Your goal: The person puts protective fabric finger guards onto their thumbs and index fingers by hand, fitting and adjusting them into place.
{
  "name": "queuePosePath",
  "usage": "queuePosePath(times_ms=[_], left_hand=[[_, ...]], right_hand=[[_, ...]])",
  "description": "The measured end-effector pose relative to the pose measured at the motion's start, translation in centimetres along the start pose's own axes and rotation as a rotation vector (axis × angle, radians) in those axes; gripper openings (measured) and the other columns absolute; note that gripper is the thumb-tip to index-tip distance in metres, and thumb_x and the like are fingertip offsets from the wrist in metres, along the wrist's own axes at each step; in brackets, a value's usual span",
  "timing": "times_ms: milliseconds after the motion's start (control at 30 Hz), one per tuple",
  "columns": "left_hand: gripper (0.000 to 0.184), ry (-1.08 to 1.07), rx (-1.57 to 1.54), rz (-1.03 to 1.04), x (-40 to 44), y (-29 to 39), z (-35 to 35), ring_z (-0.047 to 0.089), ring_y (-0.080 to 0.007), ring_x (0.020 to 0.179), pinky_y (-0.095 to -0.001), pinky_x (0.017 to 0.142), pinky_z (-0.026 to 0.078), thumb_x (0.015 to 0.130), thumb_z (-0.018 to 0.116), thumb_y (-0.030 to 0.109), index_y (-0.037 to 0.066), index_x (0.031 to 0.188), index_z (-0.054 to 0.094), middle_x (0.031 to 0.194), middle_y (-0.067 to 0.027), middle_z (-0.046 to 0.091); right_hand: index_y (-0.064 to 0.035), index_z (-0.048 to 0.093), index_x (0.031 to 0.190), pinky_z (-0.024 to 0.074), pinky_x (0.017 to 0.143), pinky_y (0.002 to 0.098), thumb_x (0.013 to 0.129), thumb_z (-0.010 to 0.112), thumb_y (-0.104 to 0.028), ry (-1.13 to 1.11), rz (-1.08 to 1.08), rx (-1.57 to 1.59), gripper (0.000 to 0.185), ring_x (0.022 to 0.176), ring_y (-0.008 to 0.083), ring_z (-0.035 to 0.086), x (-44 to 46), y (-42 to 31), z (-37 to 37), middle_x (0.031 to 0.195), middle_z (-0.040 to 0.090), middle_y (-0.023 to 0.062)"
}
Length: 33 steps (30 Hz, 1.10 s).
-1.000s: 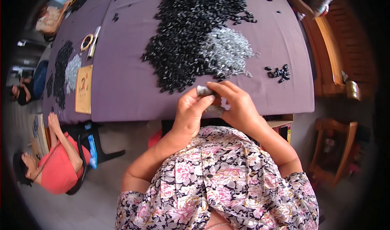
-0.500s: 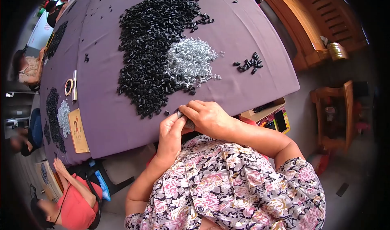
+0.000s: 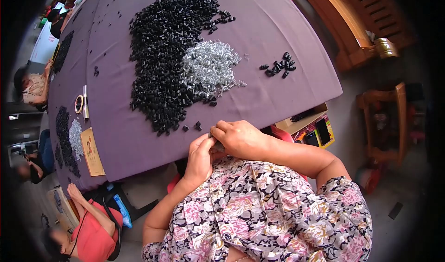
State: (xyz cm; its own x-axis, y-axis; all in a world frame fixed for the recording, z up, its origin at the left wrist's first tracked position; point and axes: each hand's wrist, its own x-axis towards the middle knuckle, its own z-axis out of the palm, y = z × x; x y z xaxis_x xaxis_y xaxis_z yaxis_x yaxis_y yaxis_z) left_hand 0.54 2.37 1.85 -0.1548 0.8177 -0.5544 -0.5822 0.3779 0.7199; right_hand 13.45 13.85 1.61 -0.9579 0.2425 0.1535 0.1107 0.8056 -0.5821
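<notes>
Just off the near edge of the purple cloth-covered table (image 3: 232, 111), the left hand (image 3: 199, 161) and right hand (image 3: 242, 140) meet, their fingers bent and drawn tightly together. A small grey patch (image 3: 219, 147) shows between them, but whether it is a held part or a finger wrapping I cannot tell; anything else in the grasp is hidden.

Beyond the hands, hard, glossy black pieces (image 3: 160, 63), short and rounded like little tubes, lie in a broad, dense heap. Against its right side, partly mixed in along the border, sits a mound of thin, shiny silvery pieces (image 3: 211, 67), some looking coiled. A few loose black bits (image 3: 198, 126) lie near the fingers, and a small black cluster (image 3: 279, 66) lies apart to the right.

The cloth is smooth with faint creases. Bare cloth runs between the mound and the table's right edge, and a wide strip separates the heap from the flat tan booklet (image 3: 92, 151), the ring-shaped roll (image 3: 79, 104) and the slim metallic tube (image 3: 85, 102) on the left. Below the near edge, right of the hands, is an open cardboard box (image 3: 303, 119), close to the right forearm. A person in a red shirt (image 3: 96, 234) sits at lower left, well apart from both hands.
</notes>
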Motion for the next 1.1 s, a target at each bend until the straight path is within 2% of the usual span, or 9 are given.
queuePosePath(times_ms=[67,167,267,533,633,767,867,1033,1100], left_hand=[[0.029,-0.025,0.022,-0.013,-0.2,0.3,0.1,0.065,-0.0142,0.087,-0.0309,0.079,0.054,0.103,0.039,0.021,0.001,0.108,0.061,0.098,-0.0069,0.066],[0.034,-0.083,0.084,-0.032,-0.3,0.8,0.4,0.066,-0.0166,0.089,-0.0325,0.082,0.054,0.105,0.038,0.024,-0.001,0.111,0.059,0.101,-0.0098,0.067],[0.037,-0.163,0.189,-0.075,-0.5,1.3,0.0,0.068,-0.0211,0.091,-0.0347,0.083,0.056,0.106,0.036,0.025,-0.005,0.112,0.057,0.103,-0.0142,0.067],[0.04,-0.23,0.154,-0.218,-0.5,1.6,-0.1,0.069,-0.0306,0.093,-0.0405,0.087,0.058,0.106,0.039,0.027,-0.009,0.111,0.056,0.103,-0.0204,0.065],[0.037,-0.228,0.087,-0.224,0.4,1.3,-0.4,0.07,-0.0267,0.088,-0.0358,0.082,0.058,0.105,0.039,0.025,-0.006,0.11,0.057,0.101,-0.0173,0.067],[0.03,-0.179,0.025,-0.001,1.4,1.5,-0.4,0.068,-0.0203,0.091,-0.036,0.085,0.056,0.103,0.042,0.022,-0.002,0.109,0.06,0.1,-0.0115,0.068],[0.029,-0.131,0.061,0.073,1.6,2.2,0.1,0.068,-0.0195,0.09,-0.0359,0.084,0.057,0.101,0.041,0.019,-0.001,0.109,0.06,0.1,-0.0109,0.068],[0.031,-0.08,0.162,0.047,1.7,1.5,0.6,0.068,-0.0192,0.089,-0.0346,0.082,0.056,0.101,0.039,0.02,-0.001,0.11,0.06,0.099,-0.0106,0.068],[0.031,-0.087,0.246,0.03,1.8,1.5,0.8,0.068,-0.0191,0.088,-0.0343,0.081,0.056,0.1,0.039,0.02,-0.001,0.11,0.06,0.098,-0.0105,0.068]], right_hand=[[0.0045,0.058,0.113,0.0537,0.07,0.0407,0.073,0.074,-0.018,0.03,0.028,0.063,0.049,0.081,0.0336,0.065,-0.3,0.4,0.0,0.091,0.06,0.0151],[0.0043,0.059,0.11,0.0538,0.068,0.0415,0.072,0.073,-0.017,0.051,0.03,0.109,0.045,0.079,0.034,0.065,-0.3,0.8,-0.6,0.089,0.06,0.0148],[0.0022,0.06,0.093,0.0539,0.066,0.0426,0.074,0.068,-0.018,0.076,-0.011,0.147,0.028,0.075,0.0347,0.066,-0.7,0.5,-0.9,0.085,0.06,0.0161],[0.0007,0.058,0.089,0.0527,0.062,0.0449,0.073,0.067,-0.016,0.03,-0.01,0.165,0.025,0.068,0.0367,0.065,-1.6,1.0,-0.1,0.083,0.06,0.0162],[-0.0003,0.058,0.089,0.0524,0.062,0.0445,0.072,0.069,-0.015,0.091,0.032,0.168,0.025,0.069,0.0363,0.064,-1.3,1.0,-0.1,0.082,0.06,0.0156],[-0.0018,0.058,0.089,0.0525,0.063,0.0434,0.069,0.075,-0.016,0.213,0.062,0.193,0.031,0.073,0.035,0.065,-0.1,0.9,-1.2,0.082,0.059,0.0142],[-0.0027,0.058,0.091,0.0531,0.065,0.0419,0.066,0.08,-0.019,0.27,0.07,0.187,0.037,0.076,0.0331,0.065,0.3,1.1,-0.5,0.084,0.059,0.0124],[-0.0016,0.057,0.09,0.0533,0.065,0.0411,0.067,0.079,-0.021,0.293,0.064,0.194,0.037,0.075,0.0329,0.065,-0.4,1.8,0.7,0.082,0.059,0.0133],[0.0011,0.059,0.102,0.0537,0.064,0.0408,0.07,0.079,-0.023,0.282,0.05,0.174,0.045,0.075,0.033,0.065,-0.9,2.0,0.8,0.084,0.059,0.0132]])
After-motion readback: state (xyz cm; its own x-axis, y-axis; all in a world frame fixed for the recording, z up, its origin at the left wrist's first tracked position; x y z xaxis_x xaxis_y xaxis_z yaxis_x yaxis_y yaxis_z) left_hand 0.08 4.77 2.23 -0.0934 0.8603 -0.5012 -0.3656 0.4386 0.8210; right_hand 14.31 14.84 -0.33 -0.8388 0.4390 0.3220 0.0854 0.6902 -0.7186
